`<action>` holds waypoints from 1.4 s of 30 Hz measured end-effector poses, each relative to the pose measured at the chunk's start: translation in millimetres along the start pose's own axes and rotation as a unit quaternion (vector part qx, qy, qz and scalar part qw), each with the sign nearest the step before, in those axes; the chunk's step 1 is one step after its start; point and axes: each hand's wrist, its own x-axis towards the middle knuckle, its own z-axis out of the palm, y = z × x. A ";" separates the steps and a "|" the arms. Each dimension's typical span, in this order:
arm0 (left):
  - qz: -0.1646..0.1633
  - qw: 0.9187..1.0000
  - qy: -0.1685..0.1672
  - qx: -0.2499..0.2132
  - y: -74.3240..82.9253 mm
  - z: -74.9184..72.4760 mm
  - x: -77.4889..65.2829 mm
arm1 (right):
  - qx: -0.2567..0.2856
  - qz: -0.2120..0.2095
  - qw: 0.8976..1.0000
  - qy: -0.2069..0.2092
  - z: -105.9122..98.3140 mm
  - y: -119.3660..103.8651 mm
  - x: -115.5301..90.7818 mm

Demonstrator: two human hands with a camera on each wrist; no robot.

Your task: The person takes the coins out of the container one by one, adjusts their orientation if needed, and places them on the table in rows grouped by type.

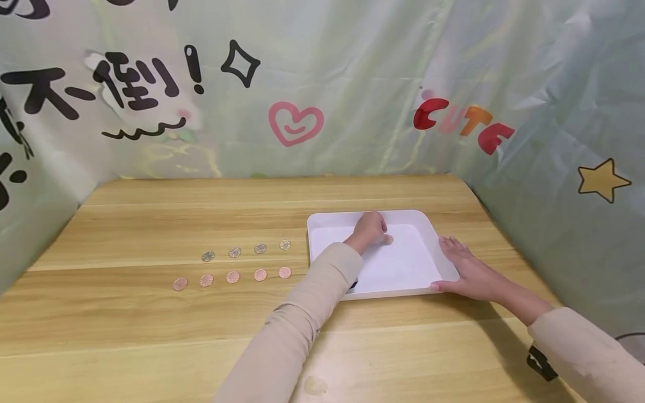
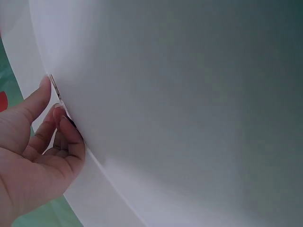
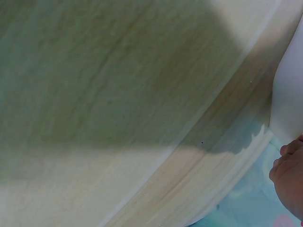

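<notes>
A white tray (image 1: 403, 268) lies on the wooden table, right of the middle. Inside it my left hand (image 1: 369, 228) reaches down with curled fingers. At its fingertips is a coin (image 1: 388, 239), which the left wrist view shows edge-on as a thin coin edge (image 2: 55, 86) between thumb and forefinger. My right hand (image 1: 471, 272) rests against the tray's right side, thumb at the front corner and fingers stretched along the outer wall. In the right wrist view only part of that hand (image 3: 289, 175) shows, beside the white tray wall (image 3: 289, 94).
Left of the tray lie two rows of several coins: silvery coins (image 1: 234, 252) behind, copper-coloured coins (image 1: 233, 277) in front. A printed cloth (image 1: 353, 140) hangs behind and beside the table (image 1: 151, 324). A black strap (image 1: 541, 364) is on the right wrist.
</notes>
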 end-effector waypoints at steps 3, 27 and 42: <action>0.004 0.999 -0.020 0.034 -3.8 8.4 11.5 | -0.002 -0.004 1.000 0.002 -0.4 0.0 0.1; -0.067 0.997 0.023 -0.027 38.4 -58.5 -64.1 | -0.010 -0.005 1.000 -0.003 -2.0 -4.8 0.7; 0.001 0.995 0.006 -0.096 43.6 -122.1 -110.5 | -0.017 -0.015 1.000 0.003 -1.9 -4.7 1.1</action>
